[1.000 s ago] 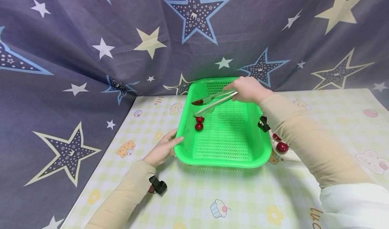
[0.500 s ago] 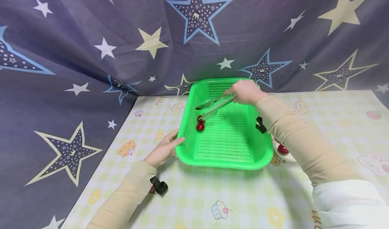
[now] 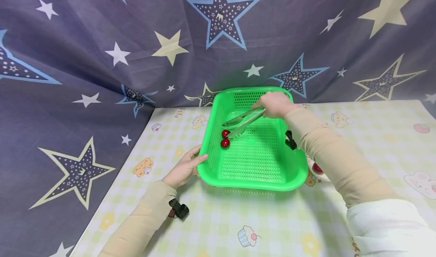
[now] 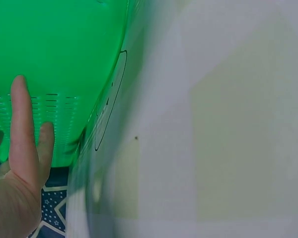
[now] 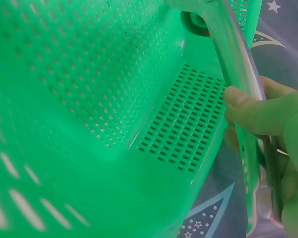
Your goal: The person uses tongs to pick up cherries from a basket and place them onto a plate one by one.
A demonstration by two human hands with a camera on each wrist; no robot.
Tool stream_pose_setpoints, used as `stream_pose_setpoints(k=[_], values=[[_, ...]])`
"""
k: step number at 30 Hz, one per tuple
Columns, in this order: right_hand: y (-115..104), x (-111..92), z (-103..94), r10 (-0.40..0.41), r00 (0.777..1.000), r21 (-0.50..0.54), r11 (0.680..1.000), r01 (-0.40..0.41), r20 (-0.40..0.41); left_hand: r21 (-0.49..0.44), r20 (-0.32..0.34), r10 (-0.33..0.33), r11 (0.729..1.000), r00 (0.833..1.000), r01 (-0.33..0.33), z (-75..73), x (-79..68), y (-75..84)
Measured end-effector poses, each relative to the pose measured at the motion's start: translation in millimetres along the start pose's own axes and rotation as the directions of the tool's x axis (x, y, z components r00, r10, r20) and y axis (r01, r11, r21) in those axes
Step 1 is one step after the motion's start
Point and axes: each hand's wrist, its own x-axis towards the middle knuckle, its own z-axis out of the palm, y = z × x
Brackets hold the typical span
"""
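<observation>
In the head view my left hand [image 3: 185, 168] rests at the left side of a green plastic basket [image 3: 252, 185], thumb at the rim. The left wrist view shows that hand's fingers [image 4: 24, 131] straight against the outer wall. My right hand [image 3: 275, 105] holds metal tongs [image 3: 250, 119] over the basket, their arms spread apart. Two dark red cherries [image 3: 225, 143] lie together on the basket floor at the left. One tong tip overlaps them in the head view. In the right wrist view, the thumb and fingers grip the tongs [image 5: 260, 198].
Right of the basket, partly behind my right forearm, another red cherry [image 3: 318, 168] sits on a white plate [image 3: 324, 176]. A checked, printed cloth [image 3: 269, 223] covers the table. A dark curtain with stars [image 3: 136, 41] hangs behind and to the left.
The tongs' tips have come down and slightly right, toward the cherries, and their arms stand a little closer together. The left hand and basket have barely shifted.
</observation>
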Motion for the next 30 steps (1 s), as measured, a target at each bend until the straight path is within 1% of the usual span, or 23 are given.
stream_pose_setpoints(k=[6,16,30], values=[[2.6,0.5,2.8,-0.007,1.000,0.021,1.000,0.007,0.015,-0.004,0.011,0.006,1.000,1.000,-0.006,0.6,-0.5,0.7],[3.3,1.3,4.1,-0.019,0.999,0.020,1.000,0.018,0.028,-0.003,0.000,0.006,1.000,1.000,-0.006,-1.1,0.6,-2.0],[0.5,0.4,2.1,-0.026,0.999,0.002,1.000,0.026,0.022,-0.009,-0.001,0.008,1.000,1.000,-0.008,0.1,-0.4,-0.4]])
